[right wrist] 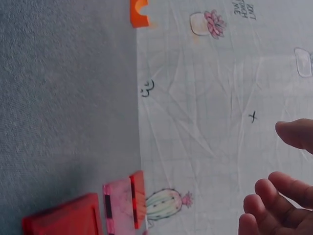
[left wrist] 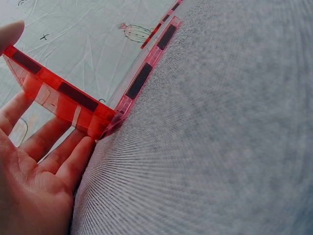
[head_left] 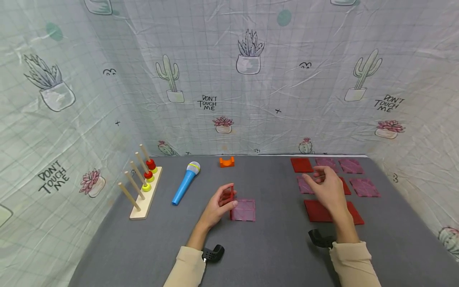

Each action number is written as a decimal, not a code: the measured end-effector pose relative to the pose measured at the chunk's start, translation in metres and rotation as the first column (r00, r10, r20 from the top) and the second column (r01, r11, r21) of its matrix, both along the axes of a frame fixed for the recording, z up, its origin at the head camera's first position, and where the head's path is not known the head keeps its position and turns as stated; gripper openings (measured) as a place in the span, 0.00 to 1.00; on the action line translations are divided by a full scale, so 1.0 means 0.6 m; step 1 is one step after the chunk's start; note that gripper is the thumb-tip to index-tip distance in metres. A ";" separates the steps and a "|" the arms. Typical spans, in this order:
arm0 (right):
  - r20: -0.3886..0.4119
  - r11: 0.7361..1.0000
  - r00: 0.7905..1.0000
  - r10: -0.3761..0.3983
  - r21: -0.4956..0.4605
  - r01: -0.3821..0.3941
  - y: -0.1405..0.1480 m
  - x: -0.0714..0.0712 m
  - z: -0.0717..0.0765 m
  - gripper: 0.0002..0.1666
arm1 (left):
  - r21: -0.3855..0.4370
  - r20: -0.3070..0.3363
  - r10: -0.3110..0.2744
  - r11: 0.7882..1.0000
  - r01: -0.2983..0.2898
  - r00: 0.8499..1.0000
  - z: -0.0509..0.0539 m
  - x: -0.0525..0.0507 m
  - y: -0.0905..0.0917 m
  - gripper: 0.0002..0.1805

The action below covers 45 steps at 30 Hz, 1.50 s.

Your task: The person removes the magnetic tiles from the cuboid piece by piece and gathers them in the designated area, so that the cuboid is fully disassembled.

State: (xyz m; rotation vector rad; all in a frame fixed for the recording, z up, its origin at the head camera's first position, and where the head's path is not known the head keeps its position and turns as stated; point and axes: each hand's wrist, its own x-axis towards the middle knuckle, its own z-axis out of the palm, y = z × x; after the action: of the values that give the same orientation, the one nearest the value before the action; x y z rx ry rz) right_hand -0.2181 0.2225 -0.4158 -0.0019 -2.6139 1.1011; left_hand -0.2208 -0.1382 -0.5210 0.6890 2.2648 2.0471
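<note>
My left hand (head_left: 216,207) holds a translucent red magnetic tile (left wrist: 61,95) on edge, its thumb at the upper side and its fingers along the face. The lower edge of that tile meets one side of a pink magnetic tile (head_left: 244,210), which lies flat on the grey table. Over at the right, my right hand (head_left: 328,191) hovers above several red and pink tiles laid out flat. Its fingers are relaxed and apart, with nothing between them in the right wrist view. Part of a red tile (head_left: 317,211) shows beneath the right wrist.
On the left stands a wooden peg board (head_left: 143,213) with red and yellow rings. A blue toy microphone (head_left: 183,187) lies beside it. Farther back is an orange notched block (head_left: 227,162). A printed curtain (head_left: 251,119) hangs behind the table.
</note>
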 end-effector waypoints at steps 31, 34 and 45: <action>0.045 0.960 0.964 0.262 0.085 -0.265 -0.124 0.001 -0.046 0.35 | -0.023 -0.010 0.008 1.000 -0.008 1.000 0.000 0.000 0.000 0.35; 0.066 0.952 0.955 0.289 0.091 -0.294 -0.135 0.002 -0.052 0.36 | -0.017 -0.011 0.004 1.000 -0.005 1.000 -0.003 -0.002 -0.001 0.34; 0.152 0.918 0.922 0.355 0.130 -0.375 -0.166 0.002 -0.075 0.39 | -0.003 -0.021 0.011 1.000 -0.011 1.000 -0.005 -0.001 -0.002 0.34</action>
State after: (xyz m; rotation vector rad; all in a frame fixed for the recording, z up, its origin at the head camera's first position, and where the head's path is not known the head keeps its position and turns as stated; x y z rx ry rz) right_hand -0.2169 0.1227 -0.4610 0.4878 -2.8853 1.0295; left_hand -0.2213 -0.1393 -0.5240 0.7024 2.2875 2.0507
